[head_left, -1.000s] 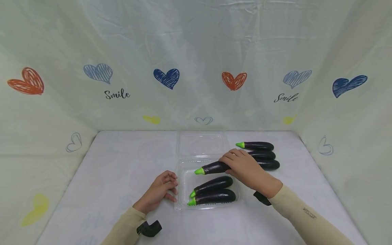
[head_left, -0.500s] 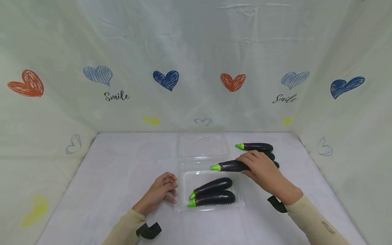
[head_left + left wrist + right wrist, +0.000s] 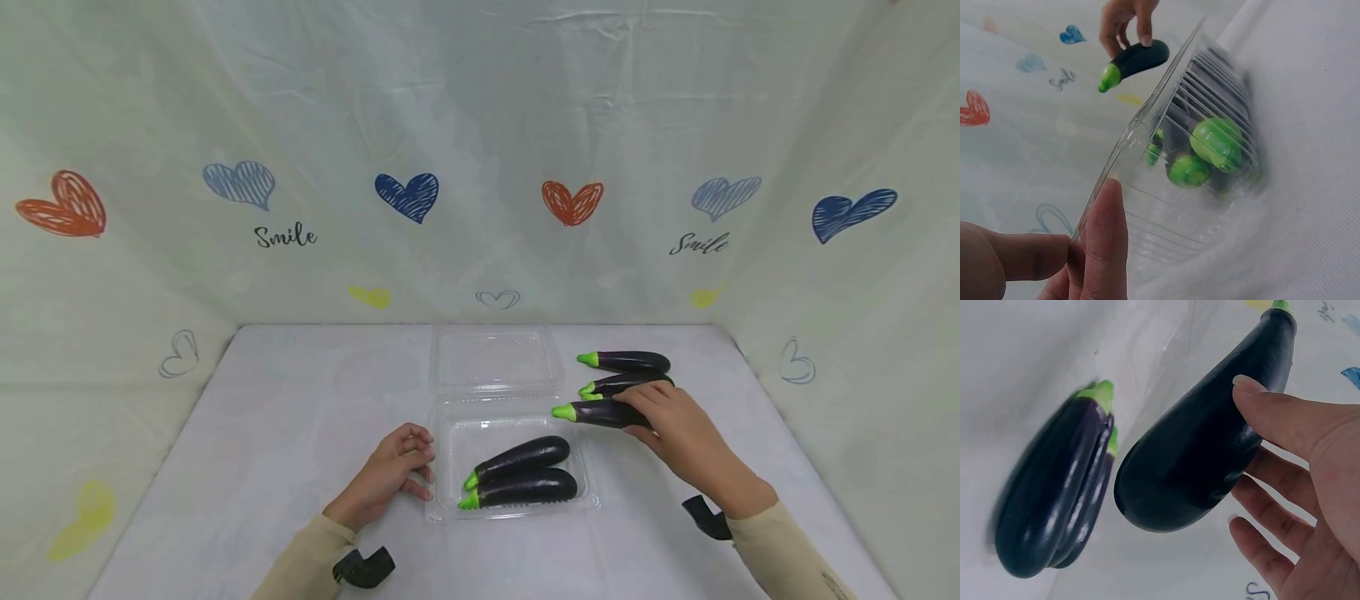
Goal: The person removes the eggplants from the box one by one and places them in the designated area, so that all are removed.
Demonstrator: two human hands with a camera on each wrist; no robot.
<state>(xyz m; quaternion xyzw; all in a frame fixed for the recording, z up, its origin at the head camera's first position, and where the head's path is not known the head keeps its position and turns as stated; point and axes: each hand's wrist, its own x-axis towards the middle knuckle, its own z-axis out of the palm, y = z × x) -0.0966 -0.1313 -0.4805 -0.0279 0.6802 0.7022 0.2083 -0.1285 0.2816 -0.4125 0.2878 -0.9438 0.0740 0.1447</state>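
My left hand (image 3: 390, 471) pinches the left rim of a clear plastic clamshell container (image 3: 1129, 140) between thumb and finger. Two dark purple eggplants with green stems lie inside it, an upper eggplant (image 3: 522, 460) and a lower eggplant (image 3: 532, 486), stems toward the left hand. To the right of the container, my right hand (image 3: 686, 433) holds another eggplant (image 3: 1204, 437) around its thick end, its stem pointing left near the container's rim. In the left wrist view this held eggplant (image 3: 1141, 59) shows raised above the rim.
The container's lid (image 3: 493, 358) lies folded back behind it. At the back right are more eggplants: a rear eggplant (image 3: 633, 361), another eggplant (image 3: 615, 383) in front, and a green stem (image 3: 592, 397) partly hidden. A white curtain with printed hearts (image 3: 407, 197) surrounds the table.
My right hand has moved right with its eggplant, from over the container to beside the eggplants at the right. The left hand stays at the container's left rim.
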